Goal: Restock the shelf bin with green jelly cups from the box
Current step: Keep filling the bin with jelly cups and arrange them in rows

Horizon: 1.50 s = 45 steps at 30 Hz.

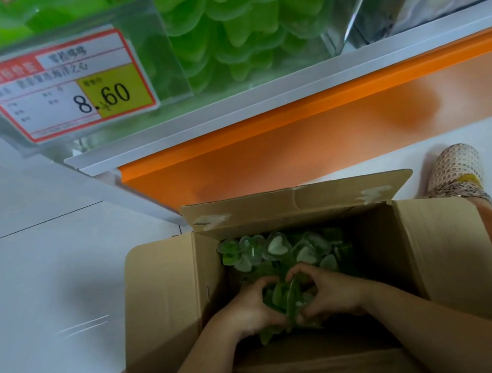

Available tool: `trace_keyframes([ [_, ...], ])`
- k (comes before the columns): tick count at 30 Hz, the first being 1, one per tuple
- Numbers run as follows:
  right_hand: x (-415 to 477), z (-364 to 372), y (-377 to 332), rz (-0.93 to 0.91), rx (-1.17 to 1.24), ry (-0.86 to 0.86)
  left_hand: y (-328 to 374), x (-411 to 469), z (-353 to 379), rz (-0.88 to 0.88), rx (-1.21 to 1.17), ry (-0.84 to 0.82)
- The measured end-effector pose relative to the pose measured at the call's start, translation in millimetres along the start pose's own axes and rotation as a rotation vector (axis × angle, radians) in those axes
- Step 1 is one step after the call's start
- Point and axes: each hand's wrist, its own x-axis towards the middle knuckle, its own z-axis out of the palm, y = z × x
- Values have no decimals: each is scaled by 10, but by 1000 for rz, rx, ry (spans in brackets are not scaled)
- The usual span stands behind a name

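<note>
Left hand (252, 310) and right hand (332, 294) together clasp a bunch of green jelly cups (286, 298) inside the open box (165, 297) on the floor. The shelf bin (161, 37) above looks nearly full; more cups remain boxed.

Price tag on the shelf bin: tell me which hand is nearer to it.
Left. The left hand is in the box, below and right of the price tag; the right hand is beside it, farther right. Both hold green jelly cups.
</note>
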Motion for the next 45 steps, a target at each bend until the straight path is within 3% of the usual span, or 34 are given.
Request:
trace_keyframes([
  [9, -59, -100, -8, -77, 99, 137, 34, 42, -63, 111, -85, 142],
  [17, -343, -126, -81, -173, -142, 312, 274, -235, -113, 149, -6, 183],
  [24, -892, -144, -318, -350, -181, 387, 582, -750, -142, 285, 133, 283],
  [34, -1986, -2, -1092, -712, -321, 577, 1126, -1846, -242, 673, 289, 588],
  [39, -2446, 102, -1589, -895, -215, 569, 1376, -2413, -368, 913, 228, 746],
  [45, -2760, 158, -2167, -1114, 3, 641, 1787, -2781, -771, 1033, 262, 1025],
])
